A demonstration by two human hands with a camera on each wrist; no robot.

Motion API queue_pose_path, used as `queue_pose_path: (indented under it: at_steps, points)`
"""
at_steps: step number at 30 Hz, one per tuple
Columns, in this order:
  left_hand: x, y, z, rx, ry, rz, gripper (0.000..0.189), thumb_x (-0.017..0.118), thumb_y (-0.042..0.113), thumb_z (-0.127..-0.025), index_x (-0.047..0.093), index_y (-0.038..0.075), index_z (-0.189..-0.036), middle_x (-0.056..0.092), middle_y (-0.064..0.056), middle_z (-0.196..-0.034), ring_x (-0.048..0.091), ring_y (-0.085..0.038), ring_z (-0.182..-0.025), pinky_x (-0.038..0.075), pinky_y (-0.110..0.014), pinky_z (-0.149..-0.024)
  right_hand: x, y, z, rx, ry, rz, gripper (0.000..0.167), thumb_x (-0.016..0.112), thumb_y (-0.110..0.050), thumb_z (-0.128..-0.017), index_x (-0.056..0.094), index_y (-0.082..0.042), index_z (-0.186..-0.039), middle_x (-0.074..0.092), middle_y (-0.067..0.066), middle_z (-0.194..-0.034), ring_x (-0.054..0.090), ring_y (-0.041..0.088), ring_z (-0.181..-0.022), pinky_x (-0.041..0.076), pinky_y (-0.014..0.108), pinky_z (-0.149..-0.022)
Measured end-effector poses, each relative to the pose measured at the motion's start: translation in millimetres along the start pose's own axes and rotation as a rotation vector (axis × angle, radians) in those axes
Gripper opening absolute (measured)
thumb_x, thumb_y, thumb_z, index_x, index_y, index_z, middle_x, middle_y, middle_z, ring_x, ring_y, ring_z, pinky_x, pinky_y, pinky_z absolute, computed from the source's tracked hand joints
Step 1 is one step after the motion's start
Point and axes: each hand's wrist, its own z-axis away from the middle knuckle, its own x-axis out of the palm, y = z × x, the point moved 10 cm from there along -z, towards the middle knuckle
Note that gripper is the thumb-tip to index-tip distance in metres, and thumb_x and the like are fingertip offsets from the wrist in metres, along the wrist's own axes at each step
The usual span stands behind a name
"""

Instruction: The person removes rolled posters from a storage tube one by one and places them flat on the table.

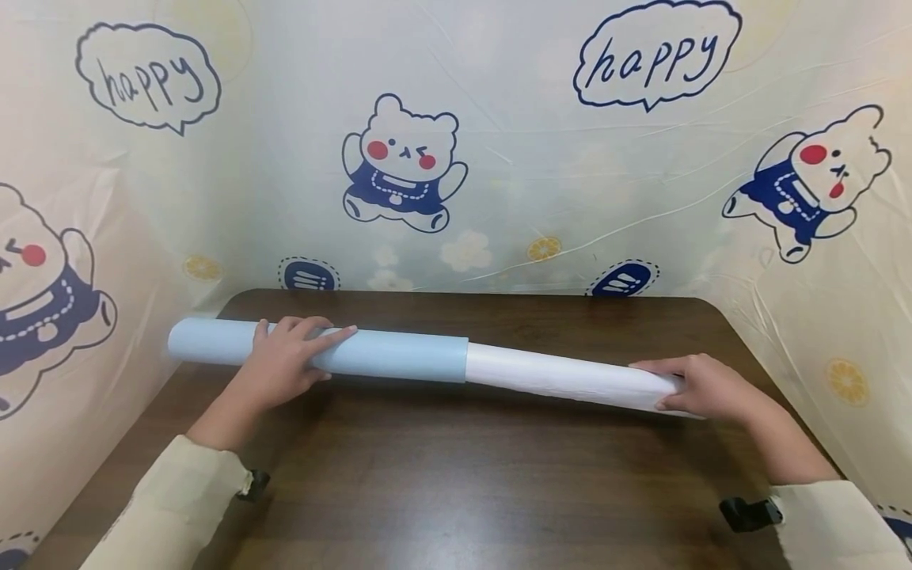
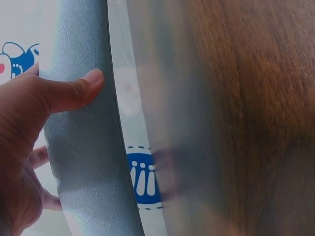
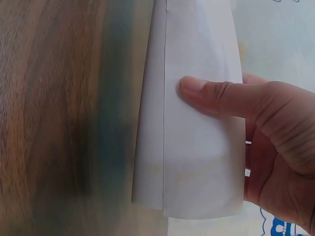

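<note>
A long light-blue tube (image 1: 406, 355) lies crosswise over the table's far half, its surface finely creased in the left wrist view. One end of a white paper roll (image 1: 563, 372) meets the tube's right end and appears to enter it; the roll slopes down to the right. My left hand (image 1: 281, 356) grips the blue tube left of its middle, thumb (image 2: 78, 91) along the near side and fingers behind. Near the white roll's right end, my right hand (image 1: 716, 389) holds it between thumb and fingers. A lengthwise overlapping edge shows on the roll (image 3: 202, 142) in the right wrist view.
Beneath both hands is a dark brown wooden table (image 1: 456, 483) with rounded far corners. Cloth (image 1: 527, 182) printed with bears and "happy" bubbles surrounds it at the back and sides. Black bands (image 1: 751, 514) sit at both cream sleeves (image 1: 841, 522).
</note>
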Motion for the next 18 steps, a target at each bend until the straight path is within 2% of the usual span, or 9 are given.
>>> queue_pose_path:
  at_steps: [8, 18]
  points:
    - [-3.4, 0.6, -1.0, -0.011, -0.005, -0.014, 0.088, 0.087, 0.018, -0.072, 0.043, 0.034, -0.147, 0.052, -0.016, -0.133, 0.044, -0.046, -0.117, 0.02, -0.081, -0.094, -3.5, 11.8, 10.9, 0.038, 0.002, -0.019, 0.055, 0.085, -0.014, -0.073, 0.067, -0.014, -0.126, 0.069, 0.015, -0.11, 0.062, 0.02, -0.083, 0.052, 0.036, -0.067]
    - [-8.7, -8.6, 5.6, -0.041, 0.01, -0.027, 0.088, 0.087, 0.018, -0.072, 0.044, 0.032, -0.146, 0.052, -0.016, -0.132, 0.044, -0.048, -0.115, 0.02, -0.083, -0.092, -7.7, 16.0, 18.7, 0.003, 0.034, -0.061, 0.053, 0.086, -0.012, -0.072, 0.069, -0.011, -0.123, 0.07, 0.013, -0.108, 0.06, 0.015, -0.08, 0.051, 0.029, -0.064]
